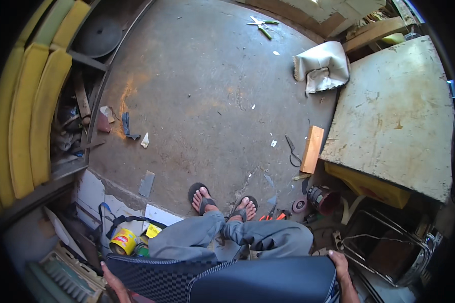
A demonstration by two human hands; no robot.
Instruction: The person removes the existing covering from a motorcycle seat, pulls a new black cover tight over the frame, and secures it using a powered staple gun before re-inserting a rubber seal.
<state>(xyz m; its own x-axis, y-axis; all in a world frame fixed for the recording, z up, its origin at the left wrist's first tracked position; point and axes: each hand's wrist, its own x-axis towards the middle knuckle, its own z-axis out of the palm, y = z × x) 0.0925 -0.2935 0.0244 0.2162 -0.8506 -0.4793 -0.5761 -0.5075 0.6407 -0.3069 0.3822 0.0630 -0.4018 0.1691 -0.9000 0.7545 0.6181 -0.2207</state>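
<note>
A long padded motorcycle seat (268, 278) lies across my lap, black and smooth on its right part, checkered on its left, with pale stitching along the seams. My left hand (115, 283) is closed on its left end, the thumb upright along the edge. At the right end my right hand (340, 266) grips the side, fingers curled over the top corner. The underside of the seat and part of each hand's fingers are hidden. Below it show my grey trousers and my feet in dark sandals.
Green-handled pliers (263, 25) lie far off on the concrete floor. Toward the right are a folded pale cloth (322, 67), black scissors (291, 150), a wooden block (312, 149) and a worn pale tabletop (392, 118). A yellow can (124, 241) stands beside my left leg; yellow foam slabs (28, 118) line the left.
</note>
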